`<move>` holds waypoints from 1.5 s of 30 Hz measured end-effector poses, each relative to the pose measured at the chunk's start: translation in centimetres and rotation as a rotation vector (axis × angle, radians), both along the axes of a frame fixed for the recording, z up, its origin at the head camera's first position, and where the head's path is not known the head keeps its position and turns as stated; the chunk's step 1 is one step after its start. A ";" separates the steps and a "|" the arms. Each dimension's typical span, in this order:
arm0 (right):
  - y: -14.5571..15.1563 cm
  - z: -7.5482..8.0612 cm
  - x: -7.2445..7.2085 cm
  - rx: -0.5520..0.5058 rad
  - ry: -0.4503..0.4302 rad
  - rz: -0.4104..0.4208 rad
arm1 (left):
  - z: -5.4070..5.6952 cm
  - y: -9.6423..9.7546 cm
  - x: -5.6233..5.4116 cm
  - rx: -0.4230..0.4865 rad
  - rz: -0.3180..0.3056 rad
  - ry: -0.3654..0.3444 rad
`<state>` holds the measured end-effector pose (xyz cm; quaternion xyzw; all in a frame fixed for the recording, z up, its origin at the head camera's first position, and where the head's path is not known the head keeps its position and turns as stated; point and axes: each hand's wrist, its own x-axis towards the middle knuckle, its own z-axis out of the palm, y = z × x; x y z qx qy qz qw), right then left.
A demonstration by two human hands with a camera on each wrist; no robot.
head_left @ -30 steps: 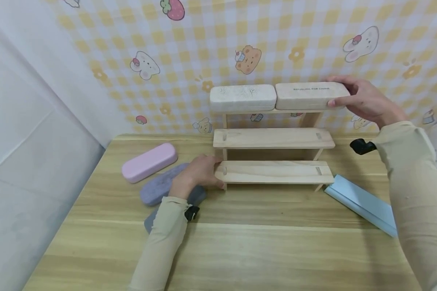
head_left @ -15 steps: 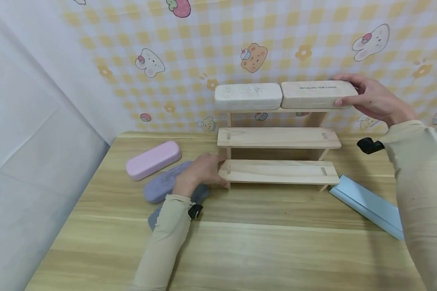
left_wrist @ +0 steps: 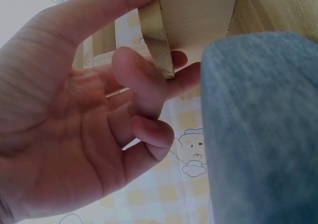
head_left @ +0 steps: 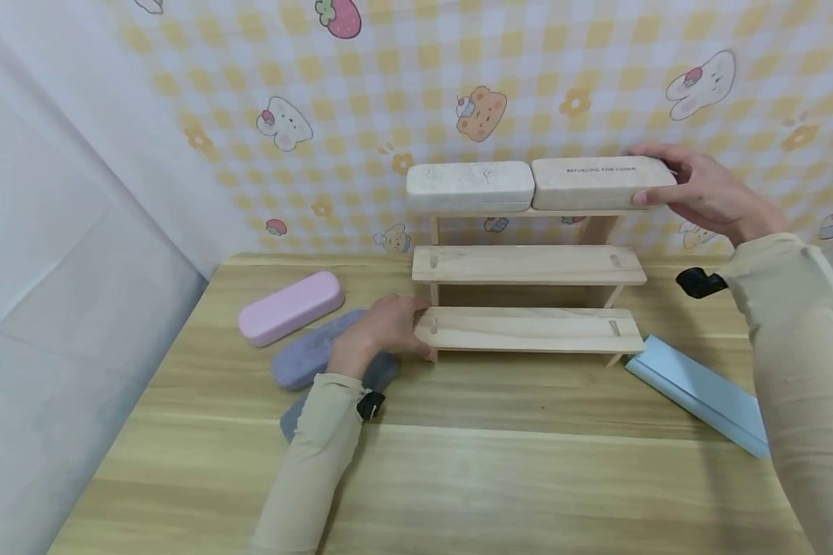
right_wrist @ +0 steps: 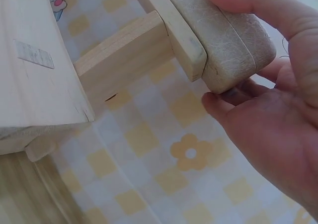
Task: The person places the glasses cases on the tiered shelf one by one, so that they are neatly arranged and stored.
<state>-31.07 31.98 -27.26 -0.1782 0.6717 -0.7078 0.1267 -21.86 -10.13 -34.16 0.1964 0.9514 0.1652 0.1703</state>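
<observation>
Clasping the lettered case (head_left: 600,185) by its right end, the right-hand grip (head_left: 711,194) had it on the top tier (right_wrist: 176,35) of the wooden stand (head_left: 527,264), just beside a pale case (head_left: 468,187), while the left-hand grip (head_left: 382,327) pinched the lowest tier's (head_left: 534,329) end!

At centre, the three-tier stand (head_left: 527,264) is matt, lightly grained wood. Upper right, the lettered case (head_left: 586,186) looks matt — flecked with fibres. At left, the pink case (head_left: 291,308) is smooth, faintly glossy; the checked backdrop (head_left: 371,85), matt cloth.
</observation>
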 end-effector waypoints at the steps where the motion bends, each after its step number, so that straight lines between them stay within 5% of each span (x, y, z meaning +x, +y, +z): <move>1: 0.1 0.0 0.1 0.004 -0.003 -0.009 | 0.0 0.1 0.0 0.001 -0.002 0.000; 9: 1.1 0.1 1.6 -0.034 0.053 -0.085 | -0.1 0.8 0.1 0.011 -0.014 0.009; 16: 3.5 0.3 4.0 0.446 0.089 -0.337 | 0.0 0.7 0.1 0.019 -0.018 0.007; 18: 4.4 -0.3 4.7 0.471 0.072 -0.372 | 0.0 0.6 0.1 0.020 -0.018 0.005; 24: 7.9 -3.1 8.1 0.473 0.115 -0.420 | -0.2 0.6 0.1 0.017 -0.014 -0.010; 31: 10.8 -6.8 14.2 0.524 0.123 -0.382 | -0.3 0.3 0.0 0.009 -0.019 0.004; 37: 10.2 -10.1 18.7 0.218 0.131 -0.323 | -0.4 0.0 -0.2 0.001 -0.016 0.005; 39: 9.7 -10.9 20.0 0.258 0.141 -0.341 | -0.4 0.0 -0.2 -0.003 -0.015 0.006; 43: 9.1 -11.8 21.9 0.511 0.138 -0.423 | -0.5 0.0 -0.2 -0.002 -0.023 0.012; 45: 9.2 -12.2 22.5 0.383 0.123 -0.409 | -0.5 0.2 -0.3 -0.002 -0.025 0.014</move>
